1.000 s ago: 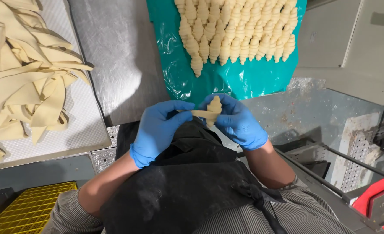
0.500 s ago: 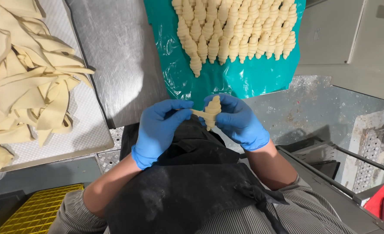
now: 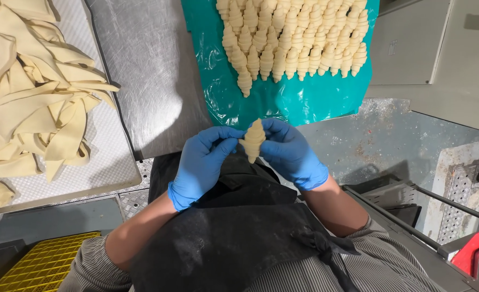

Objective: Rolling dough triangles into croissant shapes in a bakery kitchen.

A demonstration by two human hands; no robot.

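Note:
A rolled raw croissant [image 3: 253, 139] stands upright between both my blue-gloved hands, just above my black apron. My left hand [image 3: 201, 162] pinches its left side and my right hand [image 3: 290, 152] grips its right side. Ahead lies a teal plastic sheet [image 3: 282, 103] bearing several rows of shaped raw croissants [image 3: 288, 43]. At the left a heap of cut dough triangles [image 3: 28, 103] lies on a white perforated mat [image 3: 96, 167].
A steel table top [image 3: 147, 70] runs between the dough heap and the teal sheet. A yellow crate [image 3: 42, 265] sits low at the left. Metal machine parts [image 3: 412, 200] and something red [image 3: 477, 251] are at the right, a grey cabinet [image 3: 412, 43] beyond.
The dough piece has turned from lying crosswise between my fingers to standing upright, and it looks fully rolled. Both hands stay close together in front of my apron.

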